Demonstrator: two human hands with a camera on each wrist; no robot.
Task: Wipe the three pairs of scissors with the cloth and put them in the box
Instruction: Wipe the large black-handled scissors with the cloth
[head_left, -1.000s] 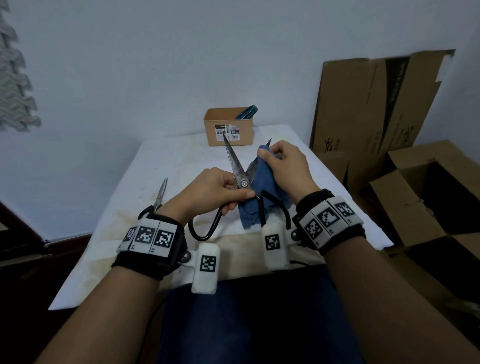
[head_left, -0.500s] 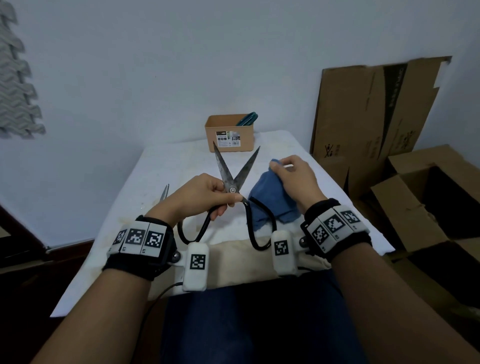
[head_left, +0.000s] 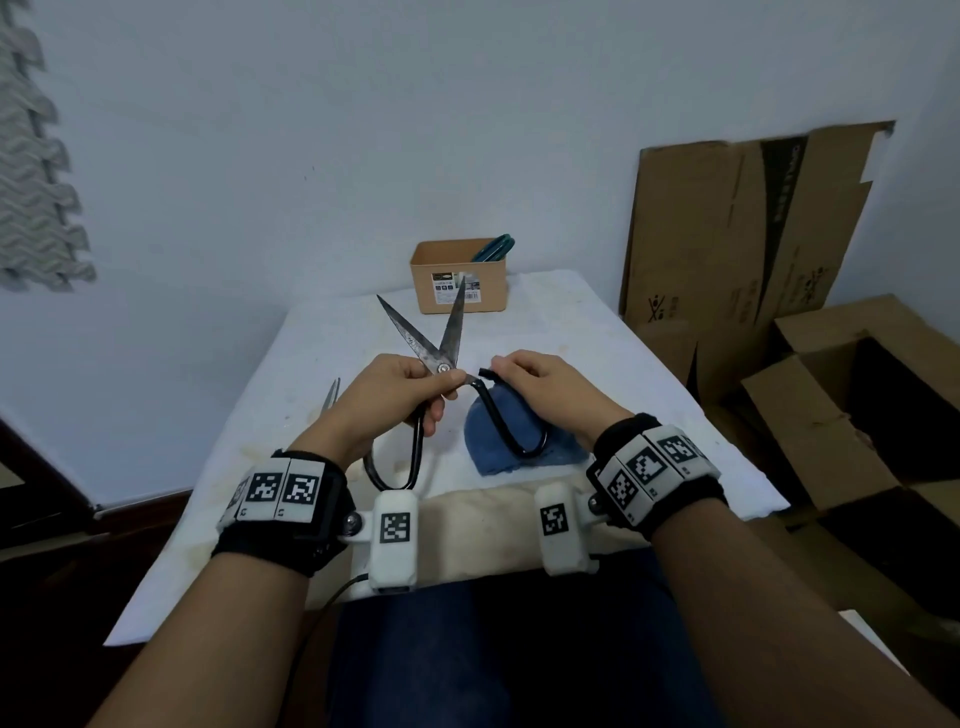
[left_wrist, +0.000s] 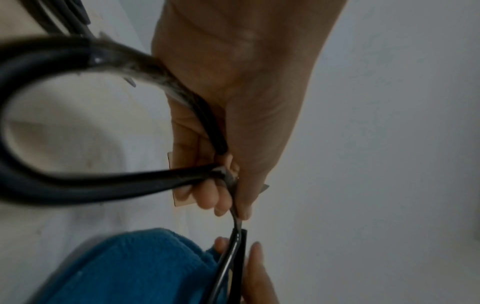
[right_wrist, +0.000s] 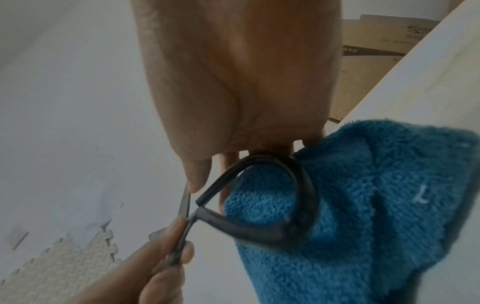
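Currently my left hand (head_left: 402, 397) holds the large scissors (head_left: 441, 358) at the pivot: thumb and fingertips pinch the joint, and the remaining fingers curl round one black handle loop (head_left: 395, 457), which hangs down toward my lap. The blades stand apart in a V, points aimed up and away toward the box (head_left: 460, 275). My left forearm is raised off the counter (head_left: 597, 332), wrist roughly level.

My right hand (head_left: 540, 389) is beside the left, knuckles up. Its thumb and forefinger pinch the top of the second handle loop (head_left: 511, 426) near the pivot. The right wrist view shows this loop lying against the blue cloth (right_wrist: 363, 205), with the other fingers behind it. Whether those fingers also grip the cloth, I cannot tell. In the head view the cloth (head_left: 519, 447) rests bunched on the counter under the right hand, near the front edge.

A second pair of scissors (head_left: 330, 397) lies on the counter left of my left hand, mostly hidden behind it; only the blade tips show. The box, brown card with a printed label, stands at the far end of the counter. Teal handles (head_left: 493, 248) stick out above its rim at the right corner.

The counter is covered with a stained white sheet. A pale wall stands behind it. Flattened cardboard (head_left: 743, 223) leans against the wall to the right, and open cartons (head_left: 857, 395) sit on the floor below. Grey interlocking foam (head_left: 36, 171) hangs at the left edge.
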